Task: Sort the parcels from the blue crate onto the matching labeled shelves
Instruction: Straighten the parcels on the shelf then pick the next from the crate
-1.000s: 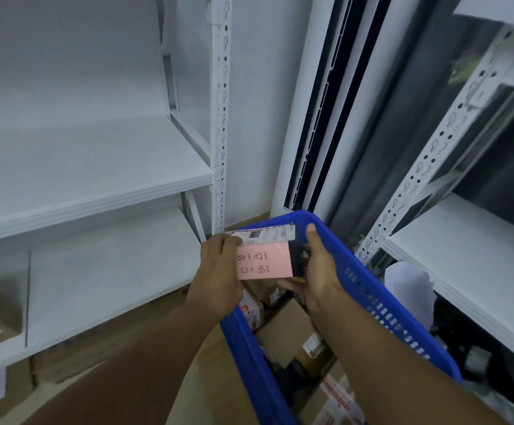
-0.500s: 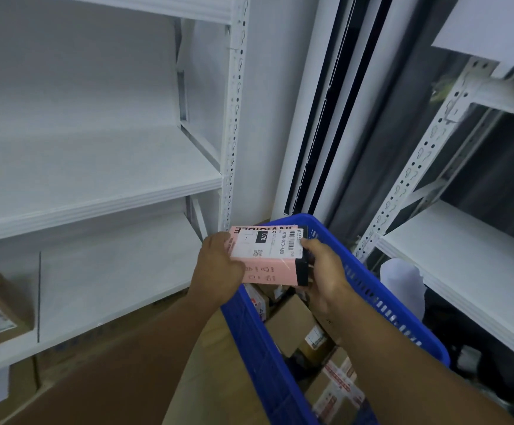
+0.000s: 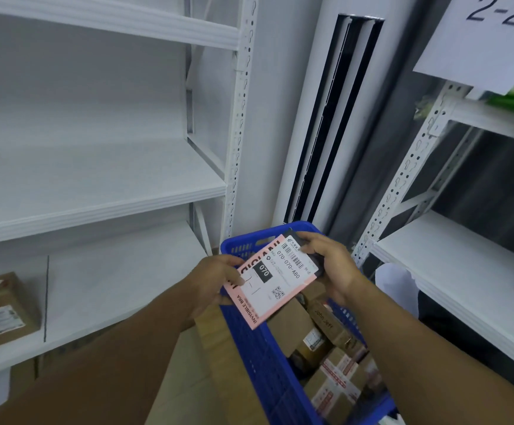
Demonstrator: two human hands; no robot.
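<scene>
Two hands gripped the pink parcel over the blue crate.
We saw the left hand pinching the parcel's lower end, thumb on its face and fingers curled beneath, and the right hand curled round the upper end, thumb on the white label. The parcel hung tilted above the crate's left rim, over piled cardboard parcels. A white shelf stood left; a "2-2" sign hung right.
</scene>
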